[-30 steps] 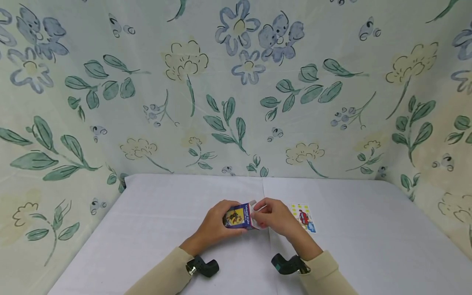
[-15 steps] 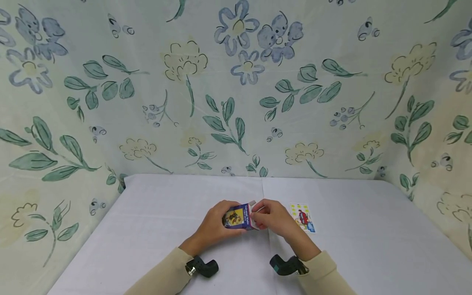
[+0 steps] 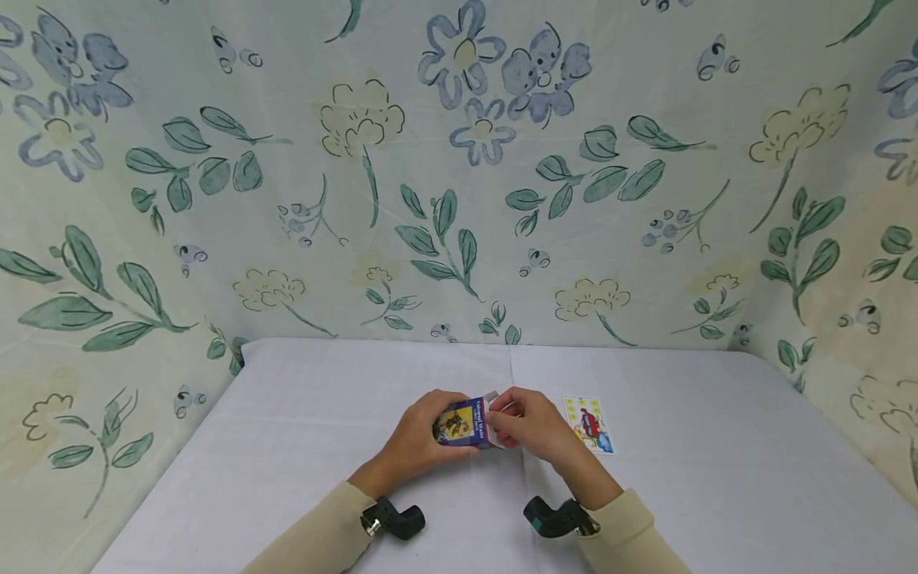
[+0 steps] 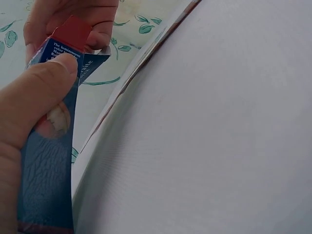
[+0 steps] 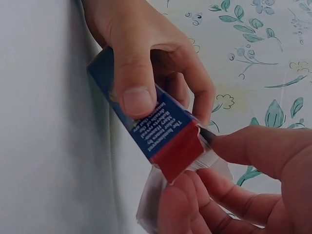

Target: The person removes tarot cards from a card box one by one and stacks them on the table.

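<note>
My left hand (image 3: 416, 434) grips a small blue tarot card box (image 3: 459, 424) with a yellow picture on its front, held tilted above the table. The left thumb (image 5: 136, 92) presses on the printed narrow side. A red flap (image 5: 181, 155) sticks out at the box's end, and translucent plastic-like flaps (image 5: 152, 197) spread beside it. My right hand (image 3: 529, 424) is at that end, its thumb and curled fingers pinching around the flaps. The box's inside is hidden. A colourful card (image 3: 590, 424) lies flat on the table, just right of my right hand.
A white cloth (image 3: 323, 399) covers the table, with a crease running down its middle. Behind it hangs a curtain (image 3: 459, 263) with flowers and leaves. A black wrist camera (image 3: 398, 520) is strapped at the left cuff, and another camera (image 3: 555, 516) at the right.
Both hands stay at nearly the same place with the box. The right hand has shifted very slightly to the left and its fingers remain at the box's end. The card has not moved.
</note>
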Demonstrator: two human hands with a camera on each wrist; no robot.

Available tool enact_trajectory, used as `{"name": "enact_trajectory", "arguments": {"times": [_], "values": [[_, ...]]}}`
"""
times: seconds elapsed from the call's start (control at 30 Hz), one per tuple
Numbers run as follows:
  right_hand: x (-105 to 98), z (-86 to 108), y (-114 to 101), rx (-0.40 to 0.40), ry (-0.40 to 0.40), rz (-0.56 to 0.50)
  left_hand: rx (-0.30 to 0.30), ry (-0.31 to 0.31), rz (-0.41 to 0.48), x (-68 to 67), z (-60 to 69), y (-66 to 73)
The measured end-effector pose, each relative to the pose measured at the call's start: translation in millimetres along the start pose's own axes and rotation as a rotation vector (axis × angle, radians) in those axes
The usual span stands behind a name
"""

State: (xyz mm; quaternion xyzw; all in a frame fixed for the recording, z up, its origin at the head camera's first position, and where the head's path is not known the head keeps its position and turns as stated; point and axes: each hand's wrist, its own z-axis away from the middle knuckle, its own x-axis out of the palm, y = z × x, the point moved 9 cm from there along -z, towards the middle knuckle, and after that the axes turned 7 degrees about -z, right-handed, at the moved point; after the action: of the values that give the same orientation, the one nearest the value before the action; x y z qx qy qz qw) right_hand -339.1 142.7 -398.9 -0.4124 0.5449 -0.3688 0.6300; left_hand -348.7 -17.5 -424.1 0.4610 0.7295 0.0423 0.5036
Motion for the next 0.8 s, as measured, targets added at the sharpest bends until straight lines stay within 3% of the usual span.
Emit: {"name": "enact_trajectory", "arguments": {"times": [0.47, 0.8], "values": [[-0.9, 0.3, -0.9, -0.008, 0.012, 0.022, 0.043, 0.011, 0.005, -0.6, -1.4, 2.3], [-0.6, -1.2, 0.1, -0.017, 0.034, 0.041, -0.012, -0.006, 0.033, 0.0, -1.3, -0.6]]}}
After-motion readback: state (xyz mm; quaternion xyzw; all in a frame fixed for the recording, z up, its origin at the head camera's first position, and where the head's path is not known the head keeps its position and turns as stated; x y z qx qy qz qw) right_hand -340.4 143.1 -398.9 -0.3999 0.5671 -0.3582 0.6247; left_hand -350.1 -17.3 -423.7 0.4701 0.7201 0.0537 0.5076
